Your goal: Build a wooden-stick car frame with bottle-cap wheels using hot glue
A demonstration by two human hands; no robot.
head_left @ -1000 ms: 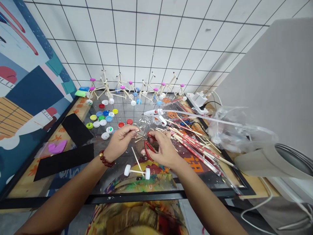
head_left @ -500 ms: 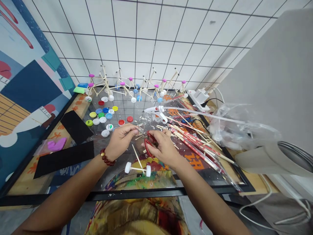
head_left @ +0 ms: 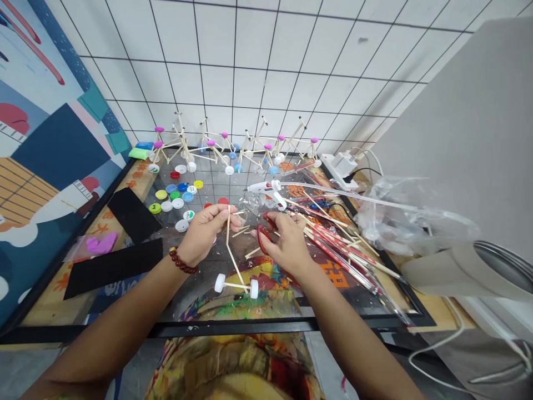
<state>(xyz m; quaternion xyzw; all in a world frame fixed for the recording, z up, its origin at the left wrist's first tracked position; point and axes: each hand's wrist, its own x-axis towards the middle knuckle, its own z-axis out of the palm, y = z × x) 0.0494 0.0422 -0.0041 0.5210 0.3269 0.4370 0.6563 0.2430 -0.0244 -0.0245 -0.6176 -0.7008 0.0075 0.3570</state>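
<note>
My left hand (head_left: 212, 229) is closed, pinching a short wooden stick (head_left: 228, 226) that hangs down from the fingers. Its lower end meets, or passes in front of, the top of a longer stick (head_left: 236, 264) on the table; I cannot tell which. That longer stick slants down to an axle stick with a white bottle cap (head_left: 219, 283) at one end and another white cap (head_left: 254, 288) at the other. Fingers of my right hand (head_left: 283, 236) are in the red handles of a pair of scissors (head_left: 263, 239), whose blades point up and left.
A white glue gun (head_left: 266, 189) lies beyond my hands. Wooden sticks (head_left: 337, 241) in red wrappers spread to the right. Coloured bottle caps (head_left: 177, 194) lie to the left, near black sheets (head_left: 116, 266). Stick models (head_left: 183, 144) line the back by the tiled wall.
The left hand now holds a stick upright near the top of the stick on the wheeled piece. My right hand with the scissors has moved right, apart from the left hand.
</note>
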